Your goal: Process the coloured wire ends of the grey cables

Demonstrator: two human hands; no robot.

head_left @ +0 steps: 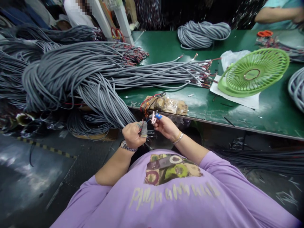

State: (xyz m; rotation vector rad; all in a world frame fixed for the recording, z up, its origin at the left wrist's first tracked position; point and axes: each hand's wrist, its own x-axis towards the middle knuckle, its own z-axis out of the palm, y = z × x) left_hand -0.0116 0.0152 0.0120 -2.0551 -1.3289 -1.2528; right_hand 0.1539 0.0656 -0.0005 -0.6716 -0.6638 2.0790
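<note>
Head view: left hand [133, 135] grips grey cable [143, 130] pointing lengthwise forward; right hand [166, 127] pinches blue piece [158, 116].

Cable workshop: green workbench [161, 41], heaped grey cables [59, 65], co-worker [276, 15] opposite.

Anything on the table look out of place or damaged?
The wooden block at the near edge of the green table looks rough and worn, with wires straggling over one end; a stray pale scrap lies nearby.

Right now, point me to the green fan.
In the head view, the green fan sits at right over white paper, beside the grey cable ends.
</note>
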